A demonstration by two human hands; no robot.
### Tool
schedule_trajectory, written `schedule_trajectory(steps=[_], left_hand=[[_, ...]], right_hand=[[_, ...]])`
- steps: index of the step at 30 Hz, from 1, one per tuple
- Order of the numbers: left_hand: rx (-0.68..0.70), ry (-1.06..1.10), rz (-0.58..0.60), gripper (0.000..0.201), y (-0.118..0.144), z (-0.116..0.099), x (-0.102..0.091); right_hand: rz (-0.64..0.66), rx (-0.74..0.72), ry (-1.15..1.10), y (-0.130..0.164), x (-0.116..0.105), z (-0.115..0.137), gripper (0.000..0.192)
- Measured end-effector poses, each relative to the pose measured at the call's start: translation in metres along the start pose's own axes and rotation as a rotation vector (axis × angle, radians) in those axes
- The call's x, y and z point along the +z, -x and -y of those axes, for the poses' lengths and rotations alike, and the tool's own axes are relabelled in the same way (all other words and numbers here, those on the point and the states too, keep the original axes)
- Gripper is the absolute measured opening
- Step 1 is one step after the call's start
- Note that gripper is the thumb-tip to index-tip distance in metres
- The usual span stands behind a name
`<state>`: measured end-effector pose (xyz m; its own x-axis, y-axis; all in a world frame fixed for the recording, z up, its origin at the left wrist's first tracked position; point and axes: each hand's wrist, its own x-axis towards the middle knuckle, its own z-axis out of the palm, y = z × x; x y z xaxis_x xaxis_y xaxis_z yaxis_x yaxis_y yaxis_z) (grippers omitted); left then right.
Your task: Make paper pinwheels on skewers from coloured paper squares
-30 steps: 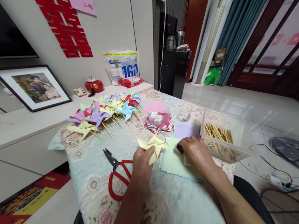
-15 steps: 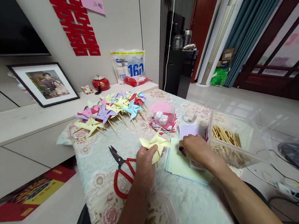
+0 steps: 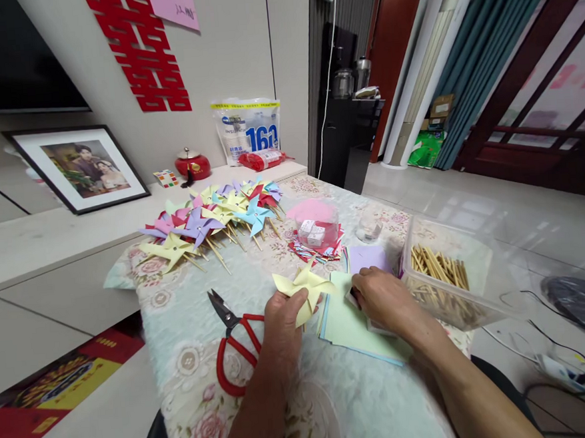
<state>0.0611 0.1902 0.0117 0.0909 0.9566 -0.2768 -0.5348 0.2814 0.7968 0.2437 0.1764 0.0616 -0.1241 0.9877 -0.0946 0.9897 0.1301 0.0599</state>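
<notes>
Left hand (image 3: 283, 320) clamps its fingers on the yellow pinwheel (image 3: 311, 287) just left of the green paper stack (image 3: 348, 323), probably so the folds don't spring open. Right hand (image 3: 385, 299) curls over the stack; can't tell if it's gripping.

The pinwheels (image 3: 311, 285) and sheets (image 3: 355, 328) look matt paper, the sticks (image 3: 439, 265) smooth wood, the tub (image 3: 481, 269) clear glossy plastic, the scissors (image 3: 228, 323) dark metal with smooth plastic handles (image 3: 241, 350), the worktop (image 3: 369, 387) cloth-covered.
</notes>
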Motion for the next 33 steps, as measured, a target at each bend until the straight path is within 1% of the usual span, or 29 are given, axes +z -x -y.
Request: schedule_trajectory(steps=[4, 12, 17, 21, 25, 28, 31, 33], left_hand=[[0.0, -0.021, 0.011, 0.031, 0.001, 0.001, 0.0], [0.017, -0.052, 0.006, 0.026, 0.004, 0.0, 0.0], [0.008, -0.044, 0.009, 0.026, 0.004, 0.001, -0.001], [0.005, -0.026, 0.023, 0.026, 0.006, -0.001, 0.002], [-0.003, -0.009, 0.01, 0.028, 0.007, -0.003, 0.004], [0.001, -0.006, 0.014, 0.027, 0.008, -0.002, 0.004], [0.004, -0.004, 0.031, 0.025, 0.009, -0.001, 0.003], [0.01, -0.014, 0.03, 0.025, 0.011, 0.0, 0.003]], right_hand=[[-0.008, 0.015, -0.025, 0.003, 0.0, -0.003, 0.024], [-0.016, -0.011, -0.092, 0.005, -0.003, -0.004, 0.022], [-0.007, -0.028, -0.126, 0.005, -0.002, -0.004, 0.023], [0.0, -0.046, -0.17, 0.005, -0.002, -0.005, 0.021], [-0.006, -0.068, -0.226, 0.006, -0.003, -0.007, 0.021], [-0.074, -0.085, -0.335, 0.007, -0.003, -0.011, 0.022], [-0.179, -0.153, -0.5, 0.007, -0.004, -0.014, 0.027], [-0.218, -0.187, -0.615, 0.008, -0.005, -0.015, 0.026]])
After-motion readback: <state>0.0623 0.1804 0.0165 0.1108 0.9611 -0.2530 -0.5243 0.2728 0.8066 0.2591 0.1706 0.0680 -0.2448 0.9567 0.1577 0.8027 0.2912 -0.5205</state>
